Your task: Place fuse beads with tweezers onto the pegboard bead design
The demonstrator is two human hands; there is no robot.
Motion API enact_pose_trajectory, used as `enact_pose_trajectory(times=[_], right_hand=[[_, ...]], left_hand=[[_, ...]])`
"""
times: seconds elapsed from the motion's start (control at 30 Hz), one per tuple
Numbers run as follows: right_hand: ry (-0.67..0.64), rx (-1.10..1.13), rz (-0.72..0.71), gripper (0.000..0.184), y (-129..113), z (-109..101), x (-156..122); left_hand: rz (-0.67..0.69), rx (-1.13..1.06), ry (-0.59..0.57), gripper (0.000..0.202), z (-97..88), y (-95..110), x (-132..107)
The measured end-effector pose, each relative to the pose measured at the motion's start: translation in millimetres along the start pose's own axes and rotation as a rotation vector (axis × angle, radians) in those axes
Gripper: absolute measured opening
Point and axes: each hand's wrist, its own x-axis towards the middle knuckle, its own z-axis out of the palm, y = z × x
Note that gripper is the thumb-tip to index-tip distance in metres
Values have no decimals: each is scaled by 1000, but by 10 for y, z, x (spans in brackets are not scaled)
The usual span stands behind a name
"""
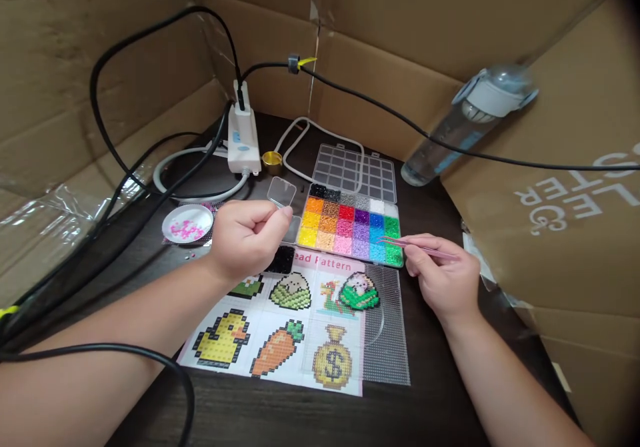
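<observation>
My left hand [245, 237] is closed in a pinch above the pattern sheet, left of the bead box; whatever sits between its fingers is hidden. My right hand [447, 277] grips pink tweezers [395, 241], their tips over the blue beads at the right side of the sorted bead box [345, 255]. Partly behind my left hand is a small container of black beads [281, 260]. On the pattern sheet [295, 374] are printed a duck, a carrot and a money bag. A green, white and pink bead piece [359, 292] rests across the sheet and a clear pegboard [390, 340].
A white dish [167, 224] with pink beads stands at left. Behind are a clear lid [281, 190], a gold cup [273, 160], a power strip [244, 147] and a clear divided lid [320, 167]. A water bottle [465, 127] leans at right. Black cables cross the cardboard-walled space.
</observation>
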Motion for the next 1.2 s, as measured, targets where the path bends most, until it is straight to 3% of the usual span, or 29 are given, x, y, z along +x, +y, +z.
enact_pose_trajectory(times=[0.27, 0.37, 0.47, 0.53, 0.73, 0.9, 1.2], right_hand=[[203, 145, 93, 13, 76, -39, 111], [103, 88, 72, 10, 89, -192, 154], [-152, 34, 78, 9, 111, -405, 204], [-216, 79, 73, 8, 135, -502, 236], [-168, 207, 56, 5, 226, -451, 284], [-93, 177, 72, 3, 266, -387, 286], [-116, 210, 103, 10, 227, -386, 291]], left_hand=[[1, 4, -17, 48, 2, -2, 0], [19, 6, -22, 50, -4, -3, 2], [-18, 56, -27, 52, -4, -6, -13], [-76, 104, -29, 52, -1, -7, -27], [-76, 122, -18, 52, 3, 4, -30], [-95, 122, -34, 52, -4, 15, -23], [-39, 82, -17, 52, 20, -23, -32]])
